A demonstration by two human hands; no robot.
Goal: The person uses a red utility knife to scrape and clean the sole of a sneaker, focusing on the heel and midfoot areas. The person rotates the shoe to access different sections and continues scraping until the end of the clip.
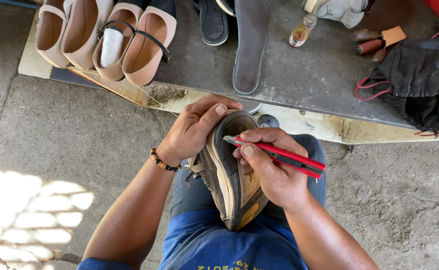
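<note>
Across the far side, platform: a grey slab [319,75] is being used as a work surface, edged by worn pale boards, with rough concrete floor [54,140] lying on the near side of it.
Lap: a worn sneaker [232,175] is being propped on the knees in blue jeans, sole turned up and to the right; its long axis is running from the near hem of the blue shirt out to the toe at the far end.
Material of sneaker: scuffed grey-brown upper, mesh panel at the left, hard rubber sole with a yellowed patch near the heel.
Left hand [194,132]: the toe is being clasped from the left, thumb lying over the toe cap; a beaded bracelet [163,162] is being worn at the wrist.
Right hand [272,170]: a red utility knife [279,155] is being gripped like a pen, handle trailing right, metal tip pointing left.
Key relation: the blade tip is being held against the sole edge near the toe, just right of the left thumb, so the right hand is the nearer one to the seam.
Far left: beige flat shoes [104,40] are being kept in a row, a white thread spool [111,46] tucked inside one.
Far middle: a dark insole [249,50] and a small glass bottle [302,31].
Far right: black cloth bag [419,85] with red cord.
</note>
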